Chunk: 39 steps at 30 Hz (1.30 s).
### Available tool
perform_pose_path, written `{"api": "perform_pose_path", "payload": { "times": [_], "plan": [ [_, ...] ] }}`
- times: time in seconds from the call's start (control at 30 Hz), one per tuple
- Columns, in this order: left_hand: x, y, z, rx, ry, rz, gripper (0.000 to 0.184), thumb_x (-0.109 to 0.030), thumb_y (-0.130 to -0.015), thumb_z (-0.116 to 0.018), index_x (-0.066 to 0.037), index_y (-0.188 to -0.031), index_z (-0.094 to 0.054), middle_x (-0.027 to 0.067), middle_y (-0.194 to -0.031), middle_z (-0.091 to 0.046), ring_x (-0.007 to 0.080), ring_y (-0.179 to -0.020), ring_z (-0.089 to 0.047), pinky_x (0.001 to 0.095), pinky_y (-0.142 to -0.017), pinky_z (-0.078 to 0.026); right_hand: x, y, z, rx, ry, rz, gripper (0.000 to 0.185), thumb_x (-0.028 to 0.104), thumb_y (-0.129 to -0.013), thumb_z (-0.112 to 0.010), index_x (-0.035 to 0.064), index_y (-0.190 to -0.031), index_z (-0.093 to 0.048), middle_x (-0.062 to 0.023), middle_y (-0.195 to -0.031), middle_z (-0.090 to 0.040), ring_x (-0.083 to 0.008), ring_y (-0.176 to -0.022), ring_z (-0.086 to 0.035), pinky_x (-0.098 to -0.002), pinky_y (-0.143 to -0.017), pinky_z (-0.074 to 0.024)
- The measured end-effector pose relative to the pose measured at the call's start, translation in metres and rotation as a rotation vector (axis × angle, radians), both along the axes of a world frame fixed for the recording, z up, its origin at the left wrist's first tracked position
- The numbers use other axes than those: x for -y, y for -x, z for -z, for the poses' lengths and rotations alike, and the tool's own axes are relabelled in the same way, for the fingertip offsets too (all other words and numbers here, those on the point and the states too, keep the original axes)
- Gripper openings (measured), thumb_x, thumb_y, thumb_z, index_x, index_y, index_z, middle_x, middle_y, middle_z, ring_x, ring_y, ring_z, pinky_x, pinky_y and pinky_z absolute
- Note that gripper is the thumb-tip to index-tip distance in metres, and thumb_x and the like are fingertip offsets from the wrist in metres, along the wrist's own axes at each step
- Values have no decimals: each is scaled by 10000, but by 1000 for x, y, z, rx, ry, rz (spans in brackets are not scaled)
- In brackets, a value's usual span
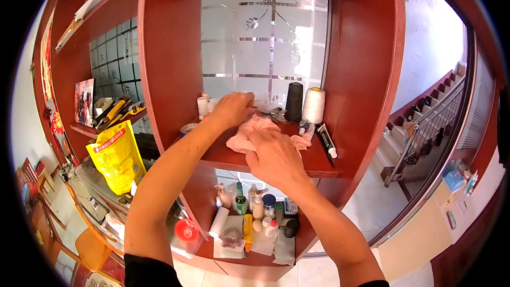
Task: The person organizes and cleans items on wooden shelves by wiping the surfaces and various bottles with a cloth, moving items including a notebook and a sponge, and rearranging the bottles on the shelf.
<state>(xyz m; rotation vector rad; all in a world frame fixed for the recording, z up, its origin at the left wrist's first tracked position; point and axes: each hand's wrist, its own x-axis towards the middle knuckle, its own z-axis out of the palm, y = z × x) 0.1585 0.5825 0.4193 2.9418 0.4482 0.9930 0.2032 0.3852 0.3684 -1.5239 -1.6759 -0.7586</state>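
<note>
My right hand (275,154) is closed on a pink cloth (245,134), pressing it against the red-brown shelf (220,155). Further back, my left hand (236,109) is bent with its fingers together beside a cluster of small items with clear plastic (272,110); what its fingertips hold, if anything, is hidden. Behind the left wrist stand small white bottles (202,106). A black thread cone (294,102) and a white thread cone (313,105) are upright at the back right. Near the right wall lies a black-and-white tube (326,141).
Bottles and jars, among them a green bottle (240,199), crowd the lower shelf with a yellow tube (248,229). Upright cabinet panels (366,48) flank the shelf. At left are a yellow pouch (117,157) and tools (114,112); a staircase (419,127) rises at right.
</note>
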Motion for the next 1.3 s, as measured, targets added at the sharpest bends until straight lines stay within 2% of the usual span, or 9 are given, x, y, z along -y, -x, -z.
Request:
{"api": "perform_pose_path", "payload": {
  "times": [0.1, 0.2, 0.3, 0.6, 0.83, 1.0, 1.17, 1.27, 1.3],
  "plan": [
    [-3, -14, -1, -45, -29, 70, 184, -167, -837, -684, -40, -970, -674, 200, -909, -682, 388, -894, -645, 460, -790, -507, 7, -2, -3, 49, 134, 10, 447, 217, -825, -605, -21, -1204, -601, -211, -991, -677, -346, -1028, -607, -434, -865, -495],
    [-22, -29, 13, -140, -64, 70, 210, -130, -820, -695, -56, -1016, -690, 189, -999, -666, 373, -947, -633, 442, -824, -505, 11, -1, -1, 78, 115, -37, 457, 204, -821, -610, -28, -1215, -587, -208, -1051, -665, -338, -1049, -601, -437, -855, -500],
    [-25, -16, 10, -201, -144, 78, 271, -92, -789, -711, -82, -1059, -690, 162, -1060, -636, 361, -984, -621, 435, -846, -498, 8, -2, 5, 50, -140, -247, 258, 92, -782, -637, -12, -1017, -611, -177, -986, -630, -360, -865, -618, -472, -730, -490],
    [-10, -6, -2, -121, -262, -225, 228, -129, -769, -731, -54, -962, -634, 158, -876, -663, 386, -876, -641, 481, -766, -502, 12, -4, 13, 280, -122, -319, 277, 102, -773, -638, 27, -1039, -618, -126, -968, -630, -318, -877, -619, -435, -709, -501],
    [-11, 4, -15, 77, 41, -109, 242, -92, -864, -626, -42, -1100, -650, 211, -963, -694, 372, -920, -666, 450, -812, -519, 11, 5, 7, -15, 27, -163, 357, 161, -828, -573, -35, -1122, -625, -202, -1056, -662, -334, -1055, -593, -460, -888, -488],
    [2, 81, -45, -263, 22, -282, 318, -44, -856, -579, -62, -1166, -647, 202, -1052, -688, 362, -1046, -641, 435, -908, -506, -22, -9, -1, 41, 217, -71, 205, 167, -872, -554, 69, -998, -684, -151, -1048, -676, -353, -1036, -605, -446, -898, -476],
    [-13, 114, -12, -506, -119, -332, 267, -136, -862, -622, -69, -1120, -647, 234, -1040, -665, 396, -1034, -626, 489, -892, -491, -58, -7, -33, -15, 559, 103, 265, 164, -899, -517, 47, -1053, -698, -203, -1135, -659, -373, -1037, -626, -415, -928, -480],
    [4, 116, -15, -550, -26, -285, 301, -158, -853, -638, -53, -1136, -640, 226, -1081, -663, 411, -1063, -611, 484, -929, -480, -99, -24, -16, -36, 393, 33, 172, 131, -815, -587, 5, -818, -705, -177, -934, -699, -334, -938, -661, -406, -793, -523],
    [6, 115, -16, -595, 9, -278, 310, -157, -853, -638, -51, -1145, -637, 225, -1080, -664, 409, -1068, -610, 479, -936, -477, -94, -19, -22, -47, 488, 85, 221, 162, -857, -550, 6, -911, -697, -189, -1013, -681, -344, -980, -649, -405, -838, -512]
  ]
}}
